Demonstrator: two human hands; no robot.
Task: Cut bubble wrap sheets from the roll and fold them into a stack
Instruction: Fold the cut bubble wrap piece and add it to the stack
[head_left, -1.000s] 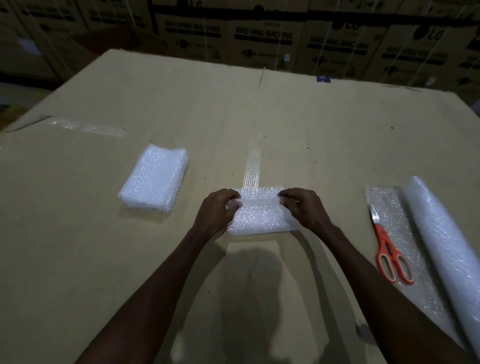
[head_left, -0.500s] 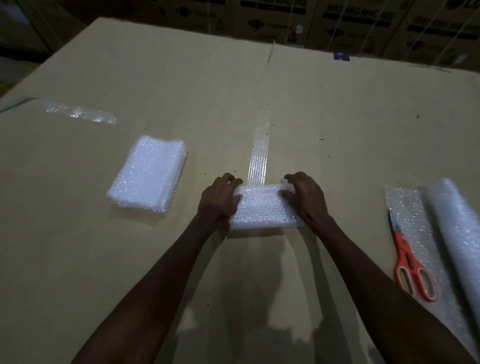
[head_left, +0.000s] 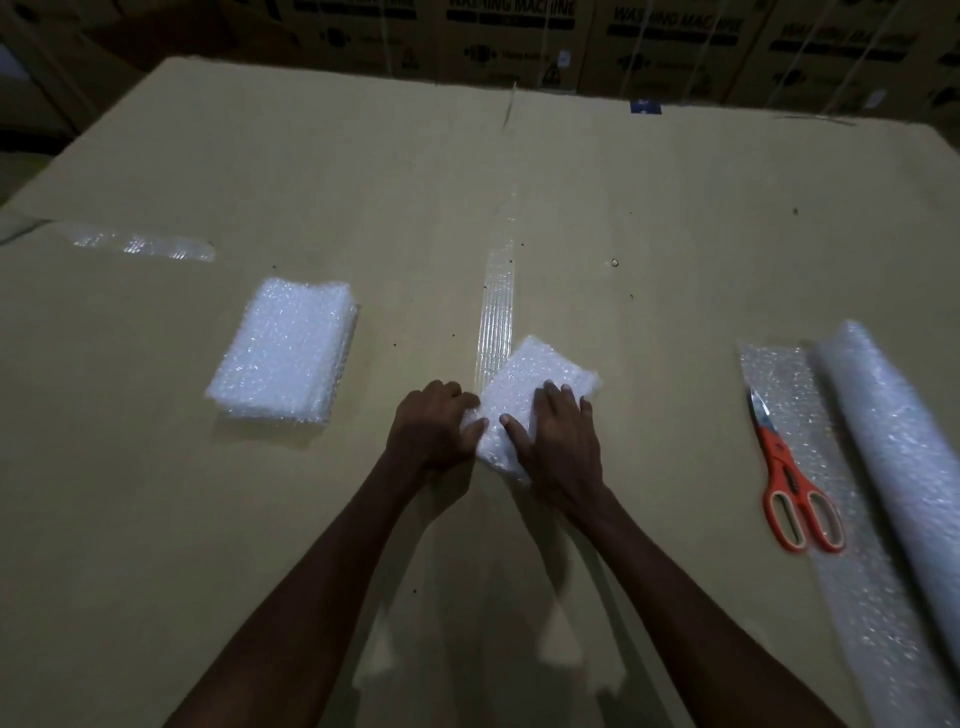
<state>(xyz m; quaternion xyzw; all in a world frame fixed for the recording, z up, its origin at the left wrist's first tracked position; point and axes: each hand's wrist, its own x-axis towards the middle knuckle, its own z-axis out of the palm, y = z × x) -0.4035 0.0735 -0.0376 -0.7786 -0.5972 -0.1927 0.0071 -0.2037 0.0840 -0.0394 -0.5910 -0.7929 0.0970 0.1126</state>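
At mid-tabletop (head_left: 675, 218), the right hand (head_left: 561, 441) presses flat, grip released, on the folded bubble wrap sheet (head_left: 524, 384); the left hand (head_left: 434, 426) pinches its edge. Folding looks finished; next, carry it left onto the stack (head_left: 283, 348).

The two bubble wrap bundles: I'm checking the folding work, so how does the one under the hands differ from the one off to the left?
The folded sheet under the hands looks thinner than the stack, which shows several layers at its edge. The folded sheet is pressed by the right hand and gripped at its edge by the left hand; the stack lies untouched. The folded sheet partly covers a tape strip; the stack rests on bare cardboard. Both are white bubble wrap.
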